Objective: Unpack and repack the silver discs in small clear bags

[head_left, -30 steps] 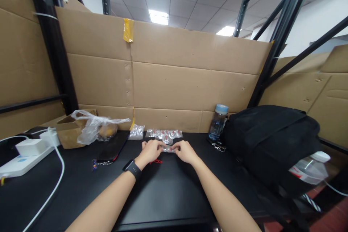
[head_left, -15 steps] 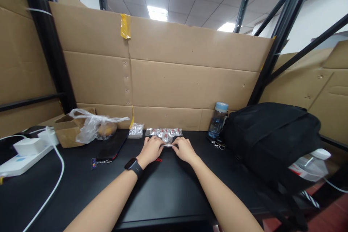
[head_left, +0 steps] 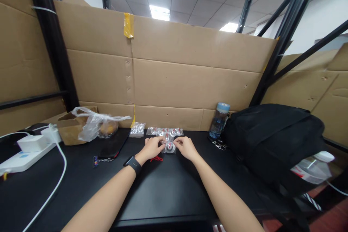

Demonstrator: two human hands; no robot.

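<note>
My left hand (head_left: 151, 148) and my right hand (head_left: 185, 147) meet over the black table (head_left: 168, 192), each pinching one top corner of a small clear plastic bag (head_left: 169, 147) with a round silver and red part inside. A black watch sits on my left wrist. A small red piece (head_left: 157, 158) lies on the table just under my left hand. Behind the hands lies a row of several similar clear bags (head_left: 165, 131), and a crumpled clear packet (head_left: 136, 129) sits to their left.
At the left stand a white power strip with adapter (head_left: 23, 151), a white cable (head_left: 54, 185), a brown box with a plastic bag (head_left: 89, 127) and a black phone with keyring (head_left: 111, 146). At the right are a water bottle (head_left: 219, 119), keys (head_left: 217, 146) and a black backpack (head_left: 274, 141). Cardboard walls surround the table.
The small bag was held flat between my hands; now it hangs upright from my fingertips, facing me. Both hands have moved slightly farther from me.
</note>
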